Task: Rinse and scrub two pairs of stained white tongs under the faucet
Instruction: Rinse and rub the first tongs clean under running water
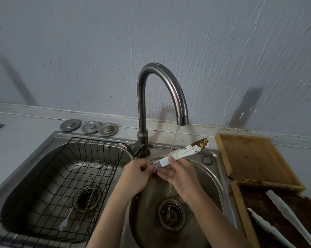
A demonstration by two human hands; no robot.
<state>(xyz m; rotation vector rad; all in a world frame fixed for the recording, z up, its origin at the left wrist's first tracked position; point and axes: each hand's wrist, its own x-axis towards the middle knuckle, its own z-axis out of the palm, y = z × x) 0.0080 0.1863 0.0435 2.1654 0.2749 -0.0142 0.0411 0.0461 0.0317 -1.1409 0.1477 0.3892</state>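
Note:
Water runs from the curved steel faucet (182, 119) onto a pair of white tongs (185, 151) held over the right sink basin (212, 176). Brown stain covers the tongs' far tip, which points up and to the right. My right hand (183, 178) grips the tongs around their middle. My left hand (138, 173) pinches their near hinge end. A second pair of white tongs (283, 213) lies on a stained wooden board (240, 203) at the lower right.
A black wire rack (65, 176) with thin metal utensils sits in the left basin. Three metal drain plugs (90, 127) lie on the counter behind it. A second wooden board (249, 156) lies right of the sink. A grey wall stands behind.

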